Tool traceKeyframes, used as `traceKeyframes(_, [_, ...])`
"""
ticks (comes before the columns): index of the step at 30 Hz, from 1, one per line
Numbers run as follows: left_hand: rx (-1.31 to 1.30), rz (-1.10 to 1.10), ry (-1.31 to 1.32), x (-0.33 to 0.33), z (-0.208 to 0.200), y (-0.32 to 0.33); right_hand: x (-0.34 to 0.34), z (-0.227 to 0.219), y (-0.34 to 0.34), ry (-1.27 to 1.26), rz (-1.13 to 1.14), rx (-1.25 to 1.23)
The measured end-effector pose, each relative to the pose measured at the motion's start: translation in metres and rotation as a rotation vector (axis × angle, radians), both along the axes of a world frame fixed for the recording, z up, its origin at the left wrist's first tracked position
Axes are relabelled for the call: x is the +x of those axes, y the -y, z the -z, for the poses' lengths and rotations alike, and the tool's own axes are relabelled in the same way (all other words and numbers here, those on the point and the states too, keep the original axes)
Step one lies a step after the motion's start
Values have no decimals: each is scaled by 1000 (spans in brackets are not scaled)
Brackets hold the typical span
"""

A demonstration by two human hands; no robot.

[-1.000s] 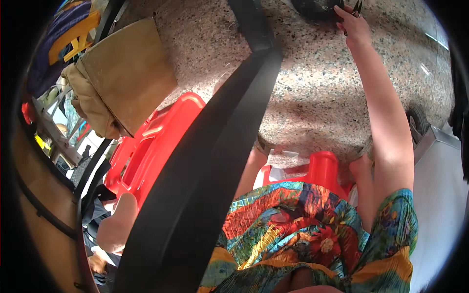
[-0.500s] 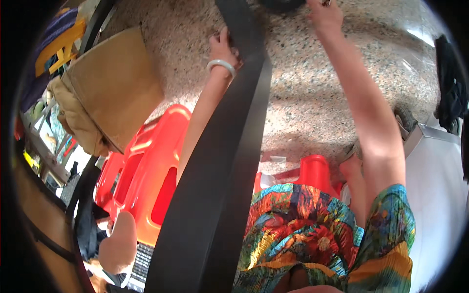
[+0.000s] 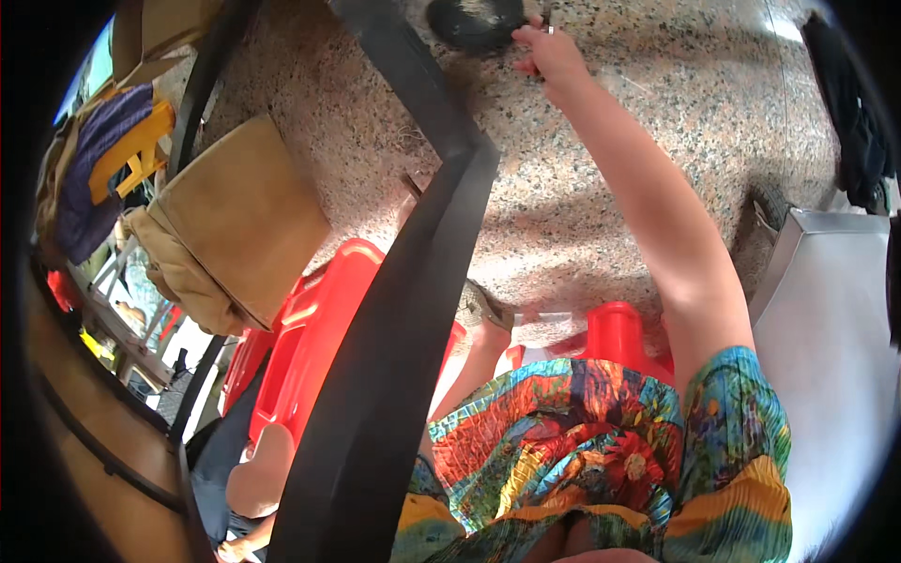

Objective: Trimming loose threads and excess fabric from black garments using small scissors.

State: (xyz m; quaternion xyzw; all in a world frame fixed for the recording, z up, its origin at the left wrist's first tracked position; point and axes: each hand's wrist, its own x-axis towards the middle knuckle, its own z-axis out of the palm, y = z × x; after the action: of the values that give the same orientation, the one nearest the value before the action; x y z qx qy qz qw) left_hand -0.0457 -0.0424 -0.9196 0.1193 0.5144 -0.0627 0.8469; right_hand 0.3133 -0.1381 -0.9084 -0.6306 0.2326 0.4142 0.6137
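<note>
bowl [image 3: 474, 30]: on floor [image 3: 563, 197], just left of and beyond half-curled right hand [image 3: 557, 62], round with no long axis, with any grasp there impossible to tell and left hand out of view.

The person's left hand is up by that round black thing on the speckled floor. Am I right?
Not quite: the head view shows it's the person's right hand up by the round black thing on the speckled floor.
</note>
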Motion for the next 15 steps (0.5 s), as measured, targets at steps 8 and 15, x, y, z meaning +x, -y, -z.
traceKeyframes(8, [684,693,-285,144,-145,195,-16,7,100,141,-211,-144])
traceKeyframes(15, [1371,369,-485,355,-41,100,-48,-29,234,682,-841,-728])
